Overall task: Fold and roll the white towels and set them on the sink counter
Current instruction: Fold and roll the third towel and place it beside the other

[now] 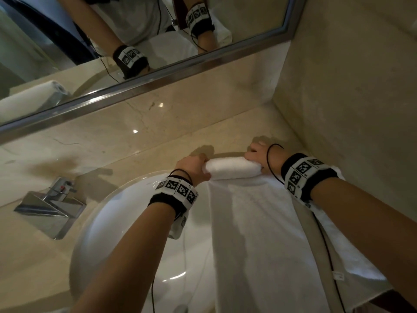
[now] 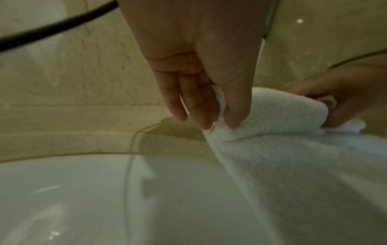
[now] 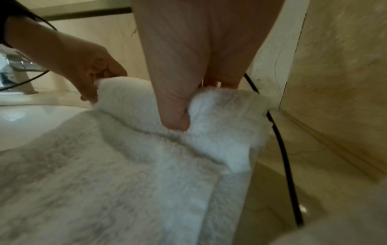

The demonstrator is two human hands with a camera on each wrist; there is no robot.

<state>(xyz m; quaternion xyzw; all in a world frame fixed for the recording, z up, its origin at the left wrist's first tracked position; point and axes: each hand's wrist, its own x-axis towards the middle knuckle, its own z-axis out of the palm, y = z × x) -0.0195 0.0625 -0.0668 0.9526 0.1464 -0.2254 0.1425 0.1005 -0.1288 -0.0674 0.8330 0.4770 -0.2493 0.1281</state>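
A white towel (image 1: 259,224) lies lengthwise over the right side of the sink (image 1: 126,222) and the beige counter (image 1: 158,154). Its far end is wound into a short roll (image 1: 230,168) near the back wall. My left hand (image 1: 194,168) pinches the roll's left end (image 2: 222,119) between thumb and fingers. My right hand (image 1: 259,154) grips the right end, thumb pressed into the roll (image 3: 176,119) and fingers curled behind it. The flat part of the towel (image 3: 104,174) runs back toward me.
A chrome tap (image 1: 50,206) stands left of the basin. The mirror (image 1: 135,41) above reflects a rolled white towel (image 1: 33,96) at left. A marble side wall (image 1: 361,86) closes the corner right of the roll. Black cables (image 3: 282,157) hang from both wrists.
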